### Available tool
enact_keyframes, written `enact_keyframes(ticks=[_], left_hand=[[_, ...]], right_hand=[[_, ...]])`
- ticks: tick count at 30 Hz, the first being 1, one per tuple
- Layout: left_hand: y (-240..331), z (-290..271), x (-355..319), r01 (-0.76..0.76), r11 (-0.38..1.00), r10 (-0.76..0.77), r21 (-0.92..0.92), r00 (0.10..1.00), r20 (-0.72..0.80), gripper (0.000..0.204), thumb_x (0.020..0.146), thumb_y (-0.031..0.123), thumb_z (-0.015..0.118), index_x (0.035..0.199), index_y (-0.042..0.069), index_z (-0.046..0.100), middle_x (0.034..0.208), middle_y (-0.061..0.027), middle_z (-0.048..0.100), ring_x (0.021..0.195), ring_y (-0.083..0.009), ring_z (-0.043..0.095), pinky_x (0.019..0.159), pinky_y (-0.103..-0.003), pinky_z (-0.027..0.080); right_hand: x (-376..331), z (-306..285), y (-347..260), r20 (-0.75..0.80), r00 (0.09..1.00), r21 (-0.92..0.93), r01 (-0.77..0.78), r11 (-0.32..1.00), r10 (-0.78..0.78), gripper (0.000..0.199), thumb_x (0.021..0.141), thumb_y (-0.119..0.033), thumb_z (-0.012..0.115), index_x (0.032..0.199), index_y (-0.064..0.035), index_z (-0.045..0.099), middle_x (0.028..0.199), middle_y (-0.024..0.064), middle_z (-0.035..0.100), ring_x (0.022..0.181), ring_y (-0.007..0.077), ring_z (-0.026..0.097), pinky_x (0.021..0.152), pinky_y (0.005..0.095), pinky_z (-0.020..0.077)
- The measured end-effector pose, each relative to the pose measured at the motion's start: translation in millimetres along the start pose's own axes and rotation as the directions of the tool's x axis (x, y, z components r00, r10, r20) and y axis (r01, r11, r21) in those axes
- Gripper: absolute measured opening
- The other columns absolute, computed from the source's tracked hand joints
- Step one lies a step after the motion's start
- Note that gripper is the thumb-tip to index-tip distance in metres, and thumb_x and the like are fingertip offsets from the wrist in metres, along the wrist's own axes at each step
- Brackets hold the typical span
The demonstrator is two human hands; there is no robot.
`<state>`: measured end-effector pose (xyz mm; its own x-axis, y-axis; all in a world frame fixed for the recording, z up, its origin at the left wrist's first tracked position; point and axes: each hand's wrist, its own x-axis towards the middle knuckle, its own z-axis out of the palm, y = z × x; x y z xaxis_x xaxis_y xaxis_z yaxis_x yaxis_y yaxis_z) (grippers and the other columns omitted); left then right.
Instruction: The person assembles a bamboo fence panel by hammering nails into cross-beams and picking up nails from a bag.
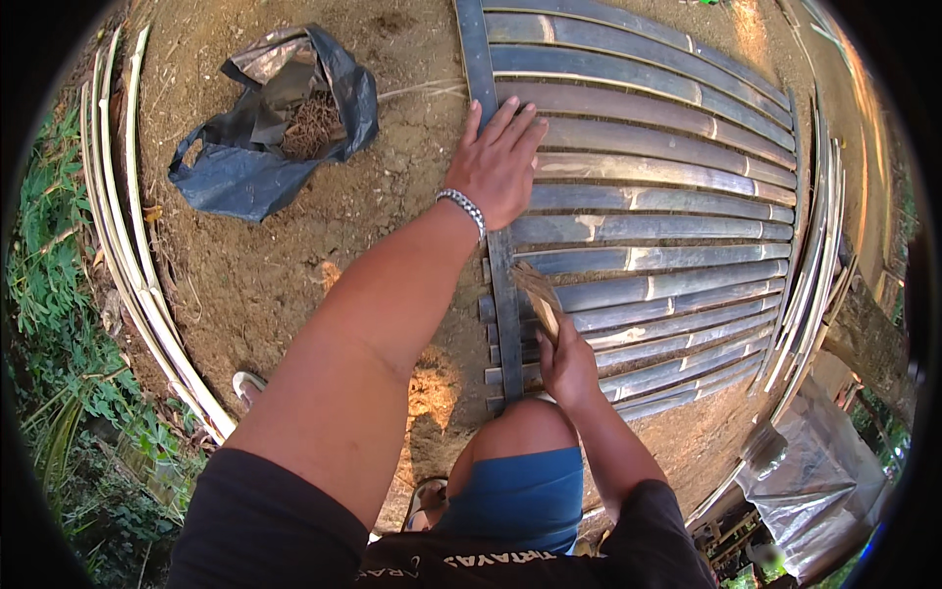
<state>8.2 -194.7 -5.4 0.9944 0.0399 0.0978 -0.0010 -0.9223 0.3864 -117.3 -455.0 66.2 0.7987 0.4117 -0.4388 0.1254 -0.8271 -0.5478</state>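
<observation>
A panel of dark bamboo slats (653, 229) lies on the ground, its slats running left to right. Across their left ends runs a long dark bamboo strip (505, 314). My left hand (494, 165), with a chain bracelet at the wrist, rests flat on this strip and the slat ends, fingers spread. Lower down, my right hand (569, 368) is wrapped round a short, rough wooden stick (540, 296). The stick's worn far end lies over the slats, close beside the strip; whether it touches them I cannot tell.
A black plastic bag (240, 177) with a tangle of brown fibres (312, 125) lies open at the upper left. Long pale bamboo strips (147, 285) line the left edge; more strips (810, 275) lie at the right. A silvery sheet (814, 481) is at the lower right.
</observation>
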Motion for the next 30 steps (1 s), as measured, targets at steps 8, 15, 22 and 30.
enact_keyframes(ticks=[8, 15, 22, 30], left_hand=[[-4, 2, 3, 0.009, 1.000, -0.009, 0.011, 1.000, -0.001, 0.052, 0.105, 0.027, 0.050, 0.155, 0.013, 0.046, 0.164, -0.0072, 0.043, 0.157, -0.0266, 0.028, 0.131, -0.056, 0.009], [-6, -1, -3, 0.008, 1.000, -0.008, -0.002, 1.000, 0.003, 0.051, 0.105, 0.026, 0.050, 0.155, 0.013, 0.046, 0.164, -0.0075, 0.043, 0.157, -0.0270, 0.028, 0.131, -0.057, 0.010], [-7, 0, 2, 0.010, 1.000, -0.011, -0.030, 1.000, -0.028, 0.050, 0.105, 0.024, 0.050, 0.154, 0.013, 0.048, 0.164, -0.0078, 0.043, 0.157, -0.0279, 0.029, 0.131, -0.057, 0.010], [-11, -8, 12, -0.001, 1.000, 0.001, -0.012, 0.999, -0.036, 0.049, 0.104, 0.023, 0.050, 0.152, 0.012, 0.049, 0.162, -0.0092, 0.045, 0.155, -0.0292, 0.031, 0.130, -0.057, 0.011]], right_hand=[[-13, -8, -4, -0.198, 0.960, 0.165, 0.234, 0.958, -0.200, 0.025, 0.098, -0.002, 0.059, 0.122, -0.0041, 0.067, 0.092, 0.0187, 0.070, 0.077, 0.0364, 0.072, 0.066, 0.0406, 0.0552], [-17, 3, -12, -0.086, 0.993, 0.155, 0.094, 0.983, -0.081, 0.028, 0.098, -0.010, 0.065, 0.126, -0.0064, 0.063, 0.099, 0.0217, 0.071, 0.085, 0.0462, 0.069, 0.075, 0.0460, 0.0574], [-11, 3, -6, -0.275, 0.940, 0.254, 0.272, 0.928, -0.200, 0.020, 0.098, -0.007, 0.064, 0.118, -0.0070, 0.067, 0.094, 0.0216, 0.069, 0.078, 0.0444, 0.068, 0.068, 0.0459, 0.0569], [2, -8, -8, -0.102, 0.993, 0.103, 0.065, 0.993, -0.054, 0.035, 0.101, -0.005, 0.063, 0.133, 0.0065, 0.056, 0.099, 0.0211, 0.070, 0.086, 0.0347, 0.071, 0.076, 0.0412, 0.0560]])
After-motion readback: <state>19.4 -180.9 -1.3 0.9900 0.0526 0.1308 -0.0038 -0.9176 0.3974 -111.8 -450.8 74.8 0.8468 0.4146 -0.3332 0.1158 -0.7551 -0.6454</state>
